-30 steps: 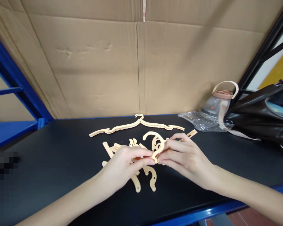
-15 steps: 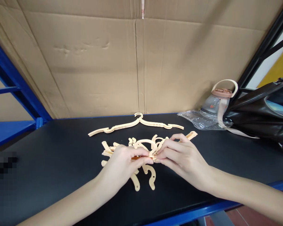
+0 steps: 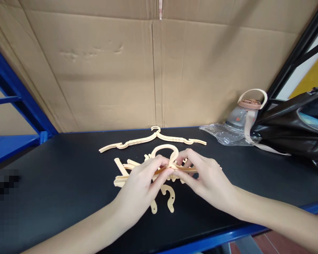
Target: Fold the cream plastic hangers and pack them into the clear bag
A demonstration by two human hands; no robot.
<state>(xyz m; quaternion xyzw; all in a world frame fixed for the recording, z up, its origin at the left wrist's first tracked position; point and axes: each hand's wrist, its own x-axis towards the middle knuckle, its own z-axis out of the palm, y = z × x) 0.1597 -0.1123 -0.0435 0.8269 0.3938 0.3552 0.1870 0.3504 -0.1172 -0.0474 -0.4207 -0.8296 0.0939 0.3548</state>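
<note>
My left hand (image 3: 145,180) and my right hand (image 3: 204,176) pinch a cream hanger (image 3: 172,163) from both sides, near the joint below its hook. Its curved hook stands up between my fingertips, and parts of its arms show behind them. Beneath and behind my hands lies a pile of loose cream hanger pieces (image 3: 120,169), partly hidden. A loose hook piece (image 3: 171,198) rests flat on the near side, with a straight piece's holed end (image 3: 154,207) to its left. Farther back lies a whole cream hanger (image 3: 143,140) with its arms spread.
A black tabletop (image 3: 69,183) with a blue front edge (image 3: 214,241) carries everything. At the back right stand a clear bottle (image 3: 238,116) with a strap, a crumpled plastic bag (image 3: 217,133) and a black bag (image 3: 286,123). Cardboard (image 3: 108,70) walls off the back.
The hook in my hands has risen and turned more upright, and the hanger's arms show more behind my fingers. My right hand has shifted slightly, and its fingers have re-gripped.
</note>
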